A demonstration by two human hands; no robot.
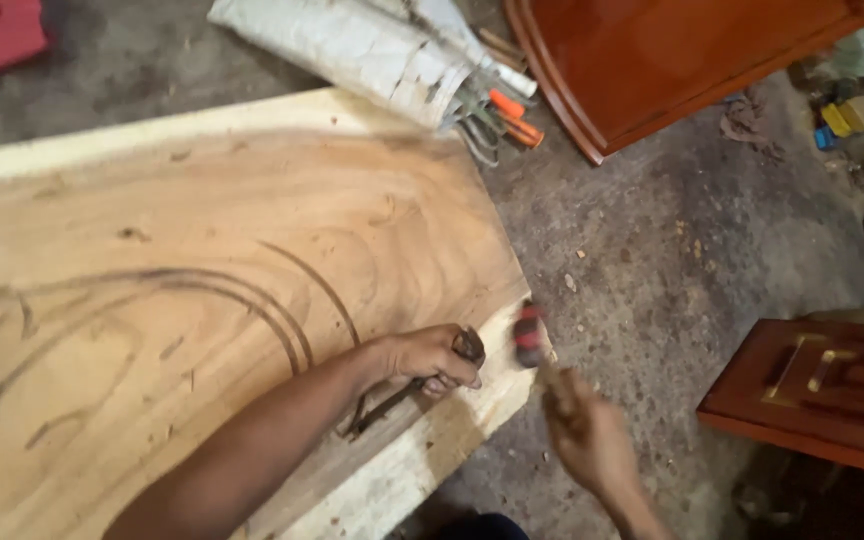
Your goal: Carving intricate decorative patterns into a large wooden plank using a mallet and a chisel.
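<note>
A wide pale wooden slab [202, 250] with dark curved grain lies across the floor. My left hand [434, 358] rests on its near right corner, shut on a dark metal tool [407, 390] whose shaft lies along the wood. My right hand [584, 430] is blurred just off the slab's edge and grips the handle of a hammer; its dark and red head [529, 335] is right beside the top of the metal tool.
A rolled whitish sack [352, 45] with orange-handled tools [512, 115] lies past the slab's far end. Polished red-brown wooden panels stand at the top right [672, 60] and lower right [822, 390]. Grey gritty floor [672, 260] lies between them; small clutter sits at the right edge.
</note>
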